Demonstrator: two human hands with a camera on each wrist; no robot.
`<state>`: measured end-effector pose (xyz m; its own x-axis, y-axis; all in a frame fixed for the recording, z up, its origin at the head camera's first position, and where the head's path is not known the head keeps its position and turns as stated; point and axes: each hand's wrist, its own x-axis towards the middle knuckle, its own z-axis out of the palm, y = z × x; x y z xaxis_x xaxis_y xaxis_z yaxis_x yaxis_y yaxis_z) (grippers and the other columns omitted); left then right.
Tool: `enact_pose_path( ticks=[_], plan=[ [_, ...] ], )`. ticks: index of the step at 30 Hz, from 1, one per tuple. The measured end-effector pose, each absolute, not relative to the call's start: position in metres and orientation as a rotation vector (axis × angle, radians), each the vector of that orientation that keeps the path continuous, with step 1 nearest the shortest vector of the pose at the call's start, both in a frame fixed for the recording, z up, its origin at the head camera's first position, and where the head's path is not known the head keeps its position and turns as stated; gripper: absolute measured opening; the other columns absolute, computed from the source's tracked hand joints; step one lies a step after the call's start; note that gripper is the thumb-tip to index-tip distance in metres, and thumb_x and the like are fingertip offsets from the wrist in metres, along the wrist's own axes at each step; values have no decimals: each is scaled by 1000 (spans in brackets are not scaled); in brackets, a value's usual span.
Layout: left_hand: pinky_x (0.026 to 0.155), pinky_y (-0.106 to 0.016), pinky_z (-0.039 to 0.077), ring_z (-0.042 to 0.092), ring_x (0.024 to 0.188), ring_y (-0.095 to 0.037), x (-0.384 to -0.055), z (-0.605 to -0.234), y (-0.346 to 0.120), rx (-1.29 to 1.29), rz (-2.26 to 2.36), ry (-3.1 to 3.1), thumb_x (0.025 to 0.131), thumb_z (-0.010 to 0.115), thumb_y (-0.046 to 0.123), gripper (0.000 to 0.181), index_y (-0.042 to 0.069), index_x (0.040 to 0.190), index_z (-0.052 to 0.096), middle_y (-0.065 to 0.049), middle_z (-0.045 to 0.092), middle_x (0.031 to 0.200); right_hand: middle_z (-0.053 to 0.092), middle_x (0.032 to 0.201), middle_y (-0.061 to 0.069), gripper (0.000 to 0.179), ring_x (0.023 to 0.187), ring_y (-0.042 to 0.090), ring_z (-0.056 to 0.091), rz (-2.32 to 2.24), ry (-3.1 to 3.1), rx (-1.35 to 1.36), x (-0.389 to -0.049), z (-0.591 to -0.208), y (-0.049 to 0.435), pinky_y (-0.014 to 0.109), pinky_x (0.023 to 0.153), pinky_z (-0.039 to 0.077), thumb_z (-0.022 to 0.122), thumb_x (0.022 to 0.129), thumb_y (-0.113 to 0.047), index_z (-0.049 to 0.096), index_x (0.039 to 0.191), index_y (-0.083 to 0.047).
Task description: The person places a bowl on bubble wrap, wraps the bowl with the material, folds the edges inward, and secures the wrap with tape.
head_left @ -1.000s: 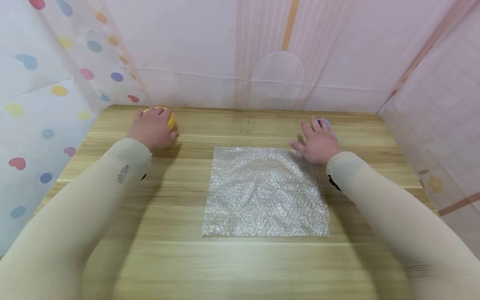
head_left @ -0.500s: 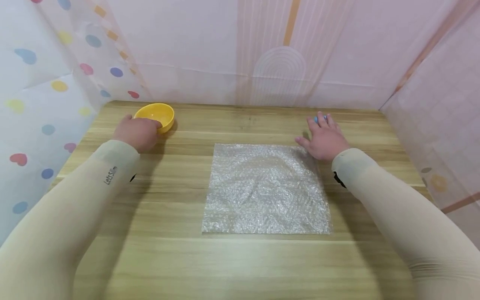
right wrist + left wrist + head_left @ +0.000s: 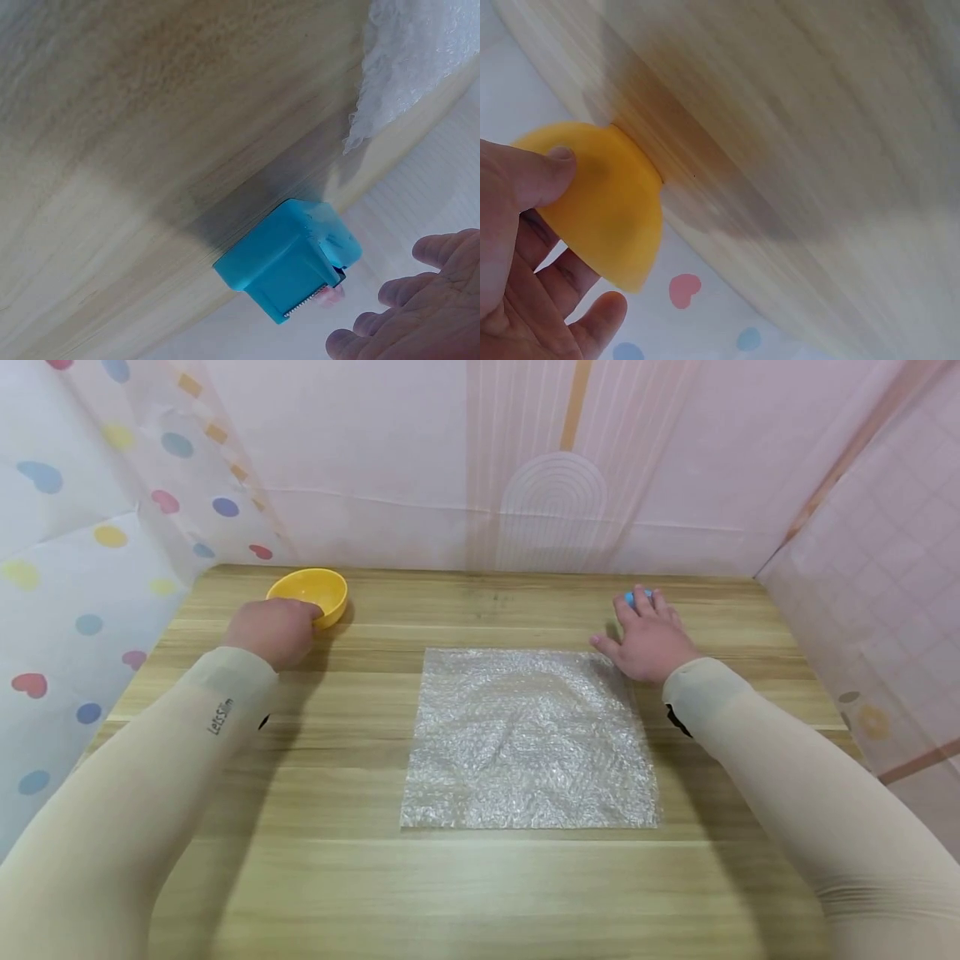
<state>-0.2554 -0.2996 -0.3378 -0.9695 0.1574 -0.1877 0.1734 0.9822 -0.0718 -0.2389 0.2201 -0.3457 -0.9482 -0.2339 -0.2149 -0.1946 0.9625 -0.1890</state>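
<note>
A yellow bowl (image 3: 318, 585) stands upright at the far left of the table. My left hand (image 3: 272, 631) grips its near rim; in the left wrist view the thumb lies on the outer wall of the bowl (image 3: 607, 206), the other fingers over the rim. At the far right, a blue tape dispenser (image 3: 277, 255) with a serrated edge rests on the table. My right hand (image 3: 651, 642) hovers over it with fingers spread and partly hides it in the head view. In the right wrist view, the fingers of that hand (image 3: 427, 315) are apart from the dispenser.
A sheet of bubble wrap (image 3: 528, 743) lies flat mid-table between the hands, its far right corner near my right hand. Behind the wooden table (image 3: 480, 893) hangs a pink patterned backdrop (image 3: 375, 460); more patterned sheets flank both sides.
My left hand went from lying over the bowl to gripping its near rim, shifting left and toward me. My right hand moved slightly right, still above the tape dispenser.
</note>
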Motion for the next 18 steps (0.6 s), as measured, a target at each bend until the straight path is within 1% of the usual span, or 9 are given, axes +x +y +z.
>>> enact_pose_path(
  ticks=[4,10,14,16,18],
  plan=[
    [98,-65,55,64,87,-36,-254,-337,-298,289,-173,2978,103,50,6,34,4,131,70,-22,75,110,-13,173,28,89,159,55,-13,-243,2869,-315,-238,-345,218,68,130,-3,36,109,-61,3,169,-4],
    [97,-63,56,63,81,-34,-253,-333,-290,356,-195,3000,104,57,8,31,4,132,70,-21,76,105,-13,174,27,89,159,54,-12,-265,2871,-310,-237,-344,217,67,130,-3,37,109,-61,5,169,-4],
    [85,-55,58,60,75,-32,-249,-330,-275,427,-195,3038,103,56,9,30,8,126,74,-16,76,99,-12,174,27,89,160,54,-12,-275,2875,-310,-237,-344,217,68,130,-2,38,108,-61,5,169,-5],
    [81,-52,58,59,73,-32,-246,-329,-265,483,-202,3061,103,57,10,26,10,120,76,-14,76,95,-11,174,27,89,159,54,-12,-274,2875,-312,-238,-345,218,68,130,-2,37,108,-62,5,169,-5],
    [82,-51,58,59,72,-31,-241,-326,-254,544,-209,3073,103,60,11,21,10,116,77,-12,76,93,-11,174,28,89,159,54,-12,-273,2873,-312,-238,-345,218,68,130,-2,37,108,-62,5,169,-5]
  ],
)
